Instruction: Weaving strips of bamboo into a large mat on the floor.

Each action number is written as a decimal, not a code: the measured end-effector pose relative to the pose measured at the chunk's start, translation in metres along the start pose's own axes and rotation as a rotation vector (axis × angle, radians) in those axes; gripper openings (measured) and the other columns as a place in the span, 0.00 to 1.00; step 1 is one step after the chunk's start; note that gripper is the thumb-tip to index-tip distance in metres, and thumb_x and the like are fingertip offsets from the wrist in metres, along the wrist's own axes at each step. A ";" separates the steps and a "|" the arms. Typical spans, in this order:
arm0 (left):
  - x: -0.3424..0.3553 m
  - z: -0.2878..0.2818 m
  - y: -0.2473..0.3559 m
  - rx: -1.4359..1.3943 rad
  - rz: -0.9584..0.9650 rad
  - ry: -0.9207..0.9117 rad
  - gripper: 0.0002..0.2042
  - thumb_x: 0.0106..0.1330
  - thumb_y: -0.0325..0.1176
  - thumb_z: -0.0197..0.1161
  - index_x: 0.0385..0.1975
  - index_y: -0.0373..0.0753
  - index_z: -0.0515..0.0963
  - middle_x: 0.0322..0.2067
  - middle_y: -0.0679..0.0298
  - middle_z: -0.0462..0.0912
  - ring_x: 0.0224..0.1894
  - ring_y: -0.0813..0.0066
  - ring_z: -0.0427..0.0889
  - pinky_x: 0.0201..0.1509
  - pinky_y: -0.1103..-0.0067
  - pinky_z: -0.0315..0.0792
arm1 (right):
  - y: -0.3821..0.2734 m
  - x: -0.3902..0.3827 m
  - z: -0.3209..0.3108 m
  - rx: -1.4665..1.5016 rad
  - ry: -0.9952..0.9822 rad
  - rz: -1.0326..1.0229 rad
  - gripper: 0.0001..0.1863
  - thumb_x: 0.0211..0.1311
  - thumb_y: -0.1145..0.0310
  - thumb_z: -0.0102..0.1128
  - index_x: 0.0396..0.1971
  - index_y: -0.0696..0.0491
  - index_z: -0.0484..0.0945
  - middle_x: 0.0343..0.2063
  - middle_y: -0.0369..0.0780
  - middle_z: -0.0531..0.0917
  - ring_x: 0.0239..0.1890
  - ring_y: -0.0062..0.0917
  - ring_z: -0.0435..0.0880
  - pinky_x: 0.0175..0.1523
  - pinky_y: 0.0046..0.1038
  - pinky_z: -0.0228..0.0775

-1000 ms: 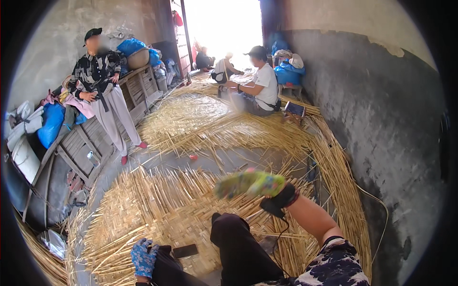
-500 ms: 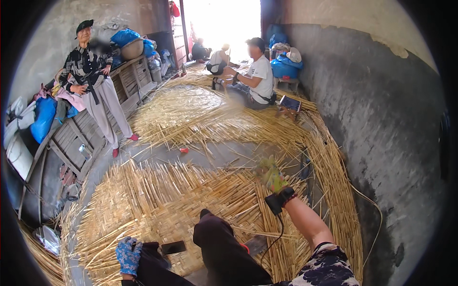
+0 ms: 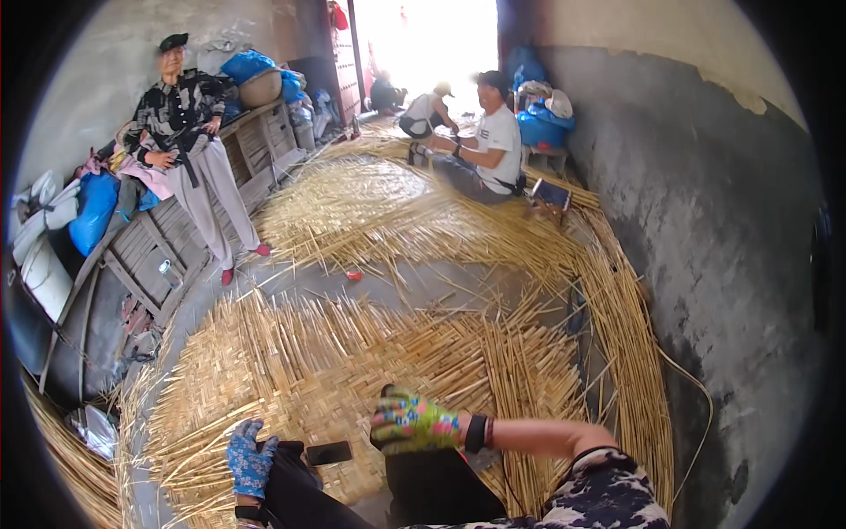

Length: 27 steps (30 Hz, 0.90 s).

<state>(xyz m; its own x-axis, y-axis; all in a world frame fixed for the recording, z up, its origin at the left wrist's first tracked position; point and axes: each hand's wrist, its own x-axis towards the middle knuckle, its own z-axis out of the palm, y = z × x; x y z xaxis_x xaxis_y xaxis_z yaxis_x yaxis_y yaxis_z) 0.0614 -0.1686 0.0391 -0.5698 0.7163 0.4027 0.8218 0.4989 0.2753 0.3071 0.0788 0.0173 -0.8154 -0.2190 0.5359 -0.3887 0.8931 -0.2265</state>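
L hand [image 3: 251,460], blue-gloved, by L knee [image 3: 286,476], fingers apart; R hand [image 3: 412,423], green-gloved, nr R knee [image 3: 434,489], closure unclear; woven mat [image 3: 304,388] beneath.

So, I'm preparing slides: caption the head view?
Blue-gloved left hand and green-gloved right hand above a woven mat, a person standing beyond.

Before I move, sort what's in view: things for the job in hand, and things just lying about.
Seem part of the job:
nearer woven mat
loose strips at right
blue left-hand glove
green right-hand glove

Seem just lying about:
phone-like slab on the mat
small red thing on the floor
far-left blue bag
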 end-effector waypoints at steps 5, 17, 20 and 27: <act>-0.005 -0.004 -0.004 -0.017 0.046 -0.020 0.17 0.46 0.38 0.64 0.37 0.40 0.74 0.39 0.57 0.73 0.43 0.60 0.71 0.47 0.72 0.64 | -0.020 0.013 0.003 0.019 0.075 0.179 0.11 0.48 0.61 0.55 0.31 0.49 0.75 0.37 0.36 0.77 0.45 0.32 0.71 0.51 0.36 0.58; -0.008 0.000 -0.008 -0.042 -0.006 -0.024 0.13 0.48 0.37 0.62 0.33 0.42 0.75 0.35 0.61 0.77 0.39 0.64 0.74 0.44 0.73 0.66 | -0.014 0.014 -0.009 0.010 0.092 0.144 0.13 0.46 0.65 0.55 0.34 0.51 0.74 0.37 0.40 0.76 0.42 0.35 0.73 0.48 0.33 0.64; -0.007 -0.002 -0.017 -0.061 -0.024 -0.024 0.12 0.48 0.37 0.62 0.32 0.41 0.76 0.35 0.61 0.77 0.39 0.64 0.74 0.44 0.73 0.67 | -0.002 0.020 -0.010 0.212 0.083 0.370 0.16 0.50 0.62 0.55 0.39 0.52 0.71 0.35 0.40 0.77 0.36 0.33 0.76 0.40 0.29 0.68; -0.020 -0.005 -0.025 0.046 -0.020 -0.015 0.17 0.53 0.48 0.55 0.38 0.44 0.74 0.36 0.60 0.76 0.40 0.64 0.74 0.44 0.71 0.67 | 0.015 0.043 -0.066 -0.362 0.510 0.314 0.21 0.60 0.61 0.41 0.50 0.55 0.63 0.46 0.38 0.71 0.44 0.24 0.70 0.47 0.27 0.62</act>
<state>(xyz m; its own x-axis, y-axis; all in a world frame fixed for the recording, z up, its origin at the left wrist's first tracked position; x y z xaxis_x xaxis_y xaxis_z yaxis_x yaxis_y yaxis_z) 0.0521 -0.1982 0.0282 -0.5863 0.7133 0.3841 0.8095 0.5349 0.2422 0.2952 0.1087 0.0909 -0.5280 0.2034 0.8245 0.0723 0.9781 -0.1951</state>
